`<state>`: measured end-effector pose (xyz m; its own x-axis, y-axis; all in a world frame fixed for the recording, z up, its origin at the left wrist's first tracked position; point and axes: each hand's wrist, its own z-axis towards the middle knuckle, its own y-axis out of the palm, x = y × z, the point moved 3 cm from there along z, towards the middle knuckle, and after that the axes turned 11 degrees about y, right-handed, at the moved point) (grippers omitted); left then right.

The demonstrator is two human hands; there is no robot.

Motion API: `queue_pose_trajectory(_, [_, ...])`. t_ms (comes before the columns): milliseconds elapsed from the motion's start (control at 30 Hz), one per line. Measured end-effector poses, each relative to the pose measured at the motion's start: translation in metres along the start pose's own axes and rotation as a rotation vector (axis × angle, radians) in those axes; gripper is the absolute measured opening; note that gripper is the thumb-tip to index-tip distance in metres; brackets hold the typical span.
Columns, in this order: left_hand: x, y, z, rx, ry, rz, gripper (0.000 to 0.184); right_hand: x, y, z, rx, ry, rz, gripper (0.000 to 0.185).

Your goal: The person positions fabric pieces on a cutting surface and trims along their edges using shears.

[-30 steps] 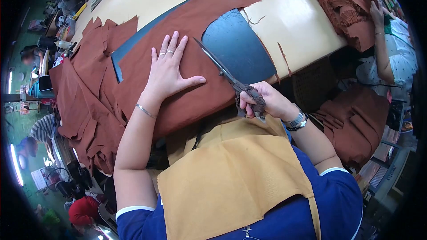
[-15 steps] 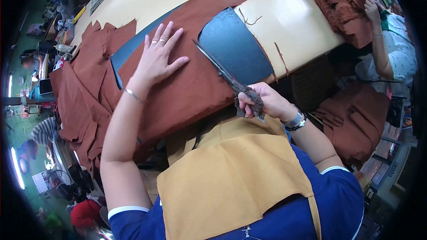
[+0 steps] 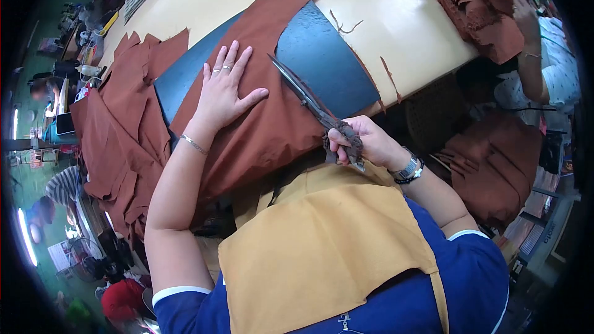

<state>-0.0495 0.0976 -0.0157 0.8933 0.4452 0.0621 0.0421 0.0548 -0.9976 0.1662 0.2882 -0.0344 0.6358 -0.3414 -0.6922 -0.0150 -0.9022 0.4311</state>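
Observation:
My left hand (image 3: 226, 89) lies flat with spread fingers on a piece of reddish-brown fabric (image 3: 266, 120). Under that fabric is a dark blue sheet (image 3: 328, 55), showing on both sides of it. In my right hand (image 3: 365, 139) is a pair of large scissors (image 3: 300, 89), their handles wrapped in dark, worn cloth. The blades look closed and point up and left over the fabric's right edge. Part of the fabric hangs over the table's near edge.
Crumpled brown fabric (image 3: 120, 130) is heaped left on the cream table (image 3: 396, 18). Thin scraps (image 3: 391, 80) lie to the right. Another person's hand (image 3: 526, 18) is by a fabric stack (image 3: 476, 6) at the far right. More brown cloth (image 3: 492, 170) sits below the table's right edge.
My left hand has slid slightly right and down, and the fabric under it has shifted left, baring more of the blue sheet. The scissors remain nearly in place. The other person's hand has moved.

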Motion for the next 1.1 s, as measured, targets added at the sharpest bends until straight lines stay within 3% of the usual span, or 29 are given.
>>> queue_pose_trajectory(667, [0.044,0.006,-0.012,0.035,-0.183,0.043,0.092,0.000,0.003,0.001,0.007,-0.016,0.040,0.031])
queue_pose_trajectory(767, [0.044,0.004,-0.012,0.140,-0.152,0.067,0.077,0.004,0.007,-0.002,0.034,-0.033,0.064,0.031])
queue_pose_trajectory(900, [0.025,-0.018,0.005,0.153,-0.139,0.084,0.040,0.006,0.009,-0.005,0.036,-0.026,0.081,0.030])
queue_pose_trajectory(933, [0.016,-0.031,0.015,0.018,-0.118,0.054,0.038,0.007,0.009,-0.004,0.034,-0.027,0.084,0.029])
queue_pose_trajectory(1000, [-0.008,-0.038,0.030,-0.041,0.150,0.032,0.046,0.006,0.008,-0.002,0.033,-0.024,0.084,0.029])
queue_pose_trajectory(1100, [-0.019,-0.018,0.030,0.095,0.208,0.042,0.069,0.007,0.006,-0.001,0.030,-0.004,0.098,0.028])
